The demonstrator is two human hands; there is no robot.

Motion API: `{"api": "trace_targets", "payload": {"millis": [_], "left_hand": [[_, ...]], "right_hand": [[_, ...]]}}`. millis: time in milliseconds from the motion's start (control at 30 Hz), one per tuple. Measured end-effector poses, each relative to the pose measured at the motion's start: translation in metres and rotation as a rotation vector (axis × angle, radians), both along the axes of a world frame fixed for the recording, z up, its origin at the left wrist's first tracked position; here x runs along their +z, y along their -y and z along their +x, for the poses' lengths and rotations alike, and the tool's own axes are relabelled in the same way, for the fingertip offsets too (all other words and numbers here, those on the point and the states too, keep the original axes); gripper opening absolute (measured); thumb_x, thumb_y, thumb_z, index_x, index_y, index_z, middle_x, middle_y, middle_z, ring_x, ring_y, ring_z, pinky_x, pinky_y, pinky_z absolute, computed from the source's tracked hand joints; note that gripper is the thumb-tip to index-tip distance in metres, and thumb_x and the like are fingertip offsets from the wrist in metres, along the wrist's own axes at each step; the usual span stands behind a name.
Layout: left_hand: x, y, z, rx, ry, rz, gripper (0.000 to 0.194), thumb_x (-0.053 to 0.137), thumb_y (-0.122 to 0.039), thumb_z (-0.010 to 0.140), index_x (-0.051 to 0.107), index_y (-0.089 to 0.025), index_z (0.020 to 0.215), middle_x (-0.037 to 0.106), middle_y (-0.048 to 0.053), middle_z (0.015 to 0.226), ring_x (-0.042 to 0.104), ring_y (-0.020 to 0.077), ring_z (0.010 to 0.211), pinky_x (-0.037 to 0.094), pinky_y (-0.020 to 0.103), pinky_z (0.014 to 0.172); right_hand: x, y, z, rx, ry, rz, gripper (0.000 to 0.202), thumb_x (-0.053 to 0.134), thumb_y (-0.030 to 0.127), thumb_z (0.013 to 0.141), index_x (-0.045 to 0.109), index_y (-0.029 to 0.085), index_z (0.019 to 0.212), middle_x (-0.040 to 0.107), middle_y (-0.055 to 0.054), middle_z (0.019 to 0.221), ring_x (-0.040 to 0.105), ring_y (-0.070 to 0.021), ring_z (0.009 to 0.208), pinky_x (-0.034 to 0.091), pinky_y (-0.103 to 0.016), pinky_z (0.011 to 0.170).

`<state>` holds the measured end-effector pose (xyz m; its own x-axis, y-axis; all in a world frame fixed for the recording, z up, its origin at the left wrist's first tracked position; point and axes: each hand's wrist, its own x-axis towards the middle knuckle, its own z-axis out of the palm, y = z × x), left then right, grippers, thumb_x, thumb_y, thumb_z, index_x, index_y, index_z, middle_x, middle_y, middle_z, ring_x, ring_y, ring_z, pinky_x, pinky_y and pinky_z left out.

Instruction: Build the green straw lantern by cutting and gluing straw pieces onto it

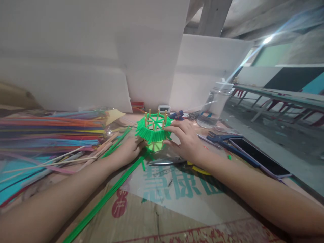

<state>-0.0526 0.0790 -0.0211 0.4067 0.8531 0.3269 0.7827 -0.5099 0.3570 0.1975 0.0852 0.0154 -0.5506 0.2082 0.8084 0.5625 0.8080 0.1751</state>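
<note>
A round green model of pipe cleaners (154,135), with short wooden sticks standing up around its top, is on the table between my hands. Its fringed rim overhangs a lighter green base (155,145). My left hand (133,148) is curled at the lower left side, fingertips bent against the model. On the right, my right hand (186,140) has its fingers at the rim and its thumb lower down, with the model's edge between them. A bundle of long green pipe cleaners (108,194) runs from near the base towards the front left.
Coloured pipe cleaners (53,131) lie heaped at left, blurred. A silvery metal tool (167,161) lies before the model. At right are a blue-handled tool (225,138), a phone (258,157) and a clear bottle (214,106). White panels (152,67) rise behind.
</note>
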Motion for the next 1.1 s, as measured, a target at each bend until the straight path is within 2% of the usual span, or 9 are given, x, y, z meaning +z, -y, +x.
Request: {"api": "trace_targets", "payload": {"millis": [100, 233, 533, 833, 1000, 1100], "left_hand": [[0.0002, -0.0002, -0.0003, 0.012, -0.013, 0.012, 0.031, 0.040, -0.032, 0.094, 0.058, -0.019, 0.073, 0.067, 0.009, 0.077, 0.061, 0.0223, 0.075, 0.044, 0.033, 0.069], [0.0011, 0.0008, 0.0002, 0.008, 0.002, 0.017, 0.034, 0.039, -0.032, 0.095, 0.055, -0.019, 0.068, 0.065, 0.007, 0.072, 0.059, 0.0207, 0.069, 0.042, 0.032, 0.064], [0.0000, 0.0005, 0.0004, -0.008, 0.028, 0.011, 0.035, 0.038, -0.033, 0.096, 0.054, -0.019, 0.067, 0.063, 0.005, 0.071, 0.059, 0.0200, 0.072, 0.042, 0.031, 0.067], [0.0008, -0.0010, 0.0012, 0.001, 0.008, 0.015, 0.035, 0.038, -0.033, 0.096, 0.055, -0.019, 0.069, 0.063, 0.006, 0.071, 0.059, 0.0205, 0.071, 0.040, 0.031, 0.066], [0.0026, 0.0007, 0.0012, -0.003, -0.020, 0.009, 0.035, 0.037, -0.032, 0.096, 0.056, -0.019, 0.070, 0.064, 0.007, 0.074, 0.059, 0.0209, 0.072, 0.041, 0.032, 0.067], [0.0016, 0.0011, -0.0003, 0.005, -0.030, 0.021, 0.036, 0.036, -0.034, 0.096, 0.053, -0.020, 0.067, 0.063, 0.006, 0.071, 0.058, 0.0203, 0.070, 0.039, 0.031, 0.065]], "right_hand": [[-0.0018, -0.0015, 0.0039, 0.032, 0.000, 0.031, 0.035, 0.068, 0.040, 0.087, 0.059, 0.020, 0.114, 0.067, -0.010, 0.105, 0.060, -0.0256, 0.099, 0.045, -0.043, 0.090], [-0.0022, -0.0007, 0.0083, 0.045, 0.024, 0.052, 0.027, 0.067, 0.033, 0.088, 0.060, 0.019, 0.111, 0.068, -0.010, 0.102, 0.061, -0.0244, 0.096, 0.046, -0.042, 0.089], [-0.0022, 0.0046, 0.0072, 0.010, 0.025, 0.074, 0.026, 0.065, 0.028, 0.089, 0.064, 0.027, 0.115, 0.063, -0.009, 0.108, 0.058, -0.0251, 0.101, 0.044, -0.044, 0.090], [-0.0011, 0.0063, 0.0021, -0.021, 0.060, 0.058, 0.023, 0.061, 0.024, 0.091, 0.060, 0.021, 0.114, 0.062, -0.011, 0.108, 0.058, -0.0258, 0.100, 0.046, -0.044, 0.088], [-0.0054, 0.0025, 0.0039, 0.060, -0.014, 0.034, 0.039, 0.069, 0.034, 0.086, 0.054, 0.018, 0.118, 0.063, -0.014, 0.108, 0.060, -0.0270, 0.102, 0.046, -0.045, 0.091], [-0.0077, -0.0005, 0.0060, 0.062, -0.037, 0.023, 0.037, 0.070, 0.035, 0.085, 0.055, 0.019, 0.114, 0.063, -0.012, 0.106, 0.059, -0.0266, 0.101, 0.047, -0.045, 0.091]]}}
